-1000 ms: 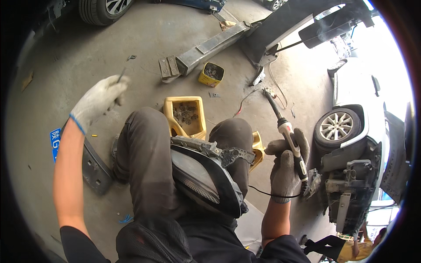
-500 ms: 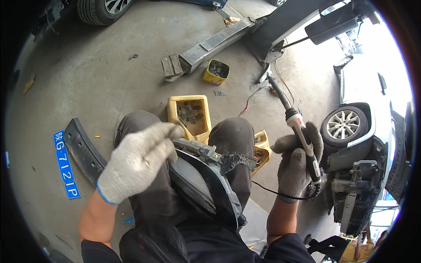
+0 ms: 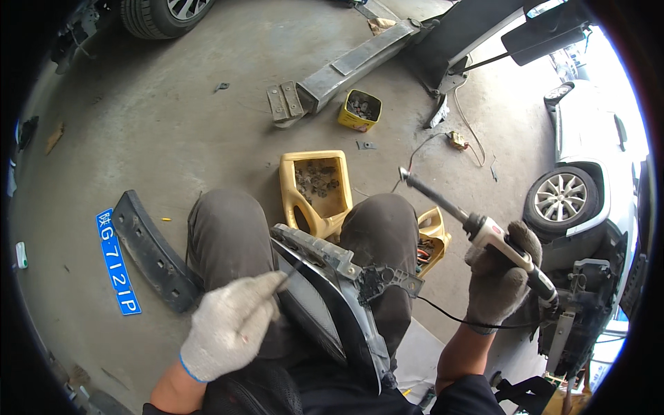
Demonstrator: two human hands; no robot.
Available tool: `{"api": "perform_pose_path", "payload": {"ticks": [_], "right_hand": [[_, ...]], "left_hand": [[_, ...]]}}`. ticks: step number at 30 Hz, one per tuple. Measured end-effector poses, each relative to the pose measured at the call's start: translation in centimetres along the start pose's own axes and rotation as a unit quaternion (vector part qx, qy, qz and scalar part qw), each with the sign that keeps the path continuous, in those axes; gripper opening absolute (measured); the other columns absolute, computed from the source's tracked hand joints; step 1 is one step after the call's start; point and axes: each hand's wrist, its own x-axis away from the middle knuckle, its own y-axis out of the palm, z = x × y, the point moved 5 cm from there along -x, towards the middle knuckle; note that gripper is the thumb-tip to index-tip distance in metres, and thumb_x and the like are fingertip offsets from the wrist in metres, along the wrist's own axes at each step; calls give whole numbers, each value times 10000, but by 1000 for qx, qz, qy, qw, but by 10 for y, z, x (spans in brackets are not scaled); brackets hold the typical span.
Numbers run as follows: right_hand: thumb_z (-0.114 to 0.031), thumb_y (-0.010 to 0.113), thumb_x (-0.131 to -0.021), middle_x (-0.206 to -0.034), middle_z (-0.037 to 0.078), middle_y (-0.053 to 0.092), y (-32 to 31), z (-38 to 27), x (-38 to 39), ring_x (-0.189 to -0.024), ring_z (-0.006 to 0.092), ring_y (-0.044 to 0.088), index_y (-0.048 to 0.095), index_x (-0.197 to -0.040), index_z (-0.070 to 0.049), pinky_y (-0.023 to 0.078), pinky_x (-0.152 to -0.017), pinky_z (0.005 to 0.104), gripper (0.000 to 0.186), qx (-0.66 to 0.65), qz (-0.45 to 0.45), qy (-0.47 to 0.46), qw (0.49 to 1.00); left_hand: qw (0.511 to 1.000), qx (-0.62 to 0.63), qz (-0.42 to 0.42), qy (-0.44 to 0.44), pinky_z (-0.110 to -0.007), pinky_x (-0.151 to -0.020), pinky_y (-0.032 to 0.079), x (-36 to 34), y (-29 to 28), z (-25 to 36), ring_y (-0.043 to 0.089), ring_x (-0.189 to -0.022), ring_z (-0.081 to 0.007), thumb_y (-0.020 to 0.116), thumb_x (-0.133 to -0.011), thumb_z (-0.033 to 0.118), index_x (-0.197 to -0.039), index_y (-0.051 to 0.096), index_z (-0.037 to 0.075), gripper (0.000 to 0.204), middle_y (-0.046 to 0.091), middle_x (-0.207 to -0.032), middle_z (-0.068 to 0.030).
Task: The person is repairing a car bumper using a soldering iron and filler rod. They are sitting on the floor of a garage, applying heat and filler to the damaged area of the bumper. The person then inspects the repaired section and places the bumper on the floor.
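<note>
My right hand (image 3: 501,277), in a grey knitted glove, is closed round a soldering iron (image 3: 494,238) with a white-and-black handle. Its metal tip points up and left, apart from other things, and a black cord hangs from the handle. Across my thighs lies a black-and-grey car part (image 3: 346,297) with a mesh-patterned face and a bracket on its right side. My left hand (image 3: 232,325), in a pale glove, is beside this part's left edge. Its fingers are pinched together at a small dark piece, too blurred to name.
Between my knees stands a cut yellow jug (image 3: 285,176) of small clips. Another cut yellow container (image 3: 436,252) holds tools at my right knee. A yellow tub (image 3: 356,123) sits by a lift arm (image 3: 356,62). Left lie a black strip (image 3: 149,249) and blue number plate (image 3: 117,263).
My left hand has moved down and toward me, from above the part to beside its left edge. My right hand has shifted right and lower, and the iron now tilts more to the left.
</note>
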Motion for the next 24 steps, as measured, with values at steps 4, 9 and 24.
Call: {"api": "perform_pose_path", "payload": {"ticks": [4, 9, 24], "right_hand": [[-541, 735, -870, -1230, 135, 596, -10, 11, 0, -1052, 241, 651, 492, -1360, 15, 570, -853, 360, 780, -7, -20, -9, 1000], [-564, 718, -877, -1177, 203, 579, -5, 17, -14, -1053, 275, 619, 540, -1302, 4, 546, -854, 376, 732, -5, -22, -27, 999], [-186, 652, -941, -951, 165, 656, 41, 6, -68, -790, 250, 653, 421, -1423, 92, 562, -698, 356, 602, -195, -88, 67, 975]], "left_hand": [[991, 114, -36, -63, -289, -754, 579, 4, 17, 0, 732, -779, -196, 533, -890, -54, -1110, 632, -100, 246, 730, -838, -149], [995, -2, -20, 102, -325, -656, 566, -4, 17, 4, 704, -678, -238, 602, -799, -74, -1083, 697, -23, 304, 719, -779, -101], [994, 59, -6, 90, -364, -599, 535, -29, 15, 3, 665, -613, -313, 616, -753, -12, -951, 745, -11, 236, 683, -727, -164]]}}
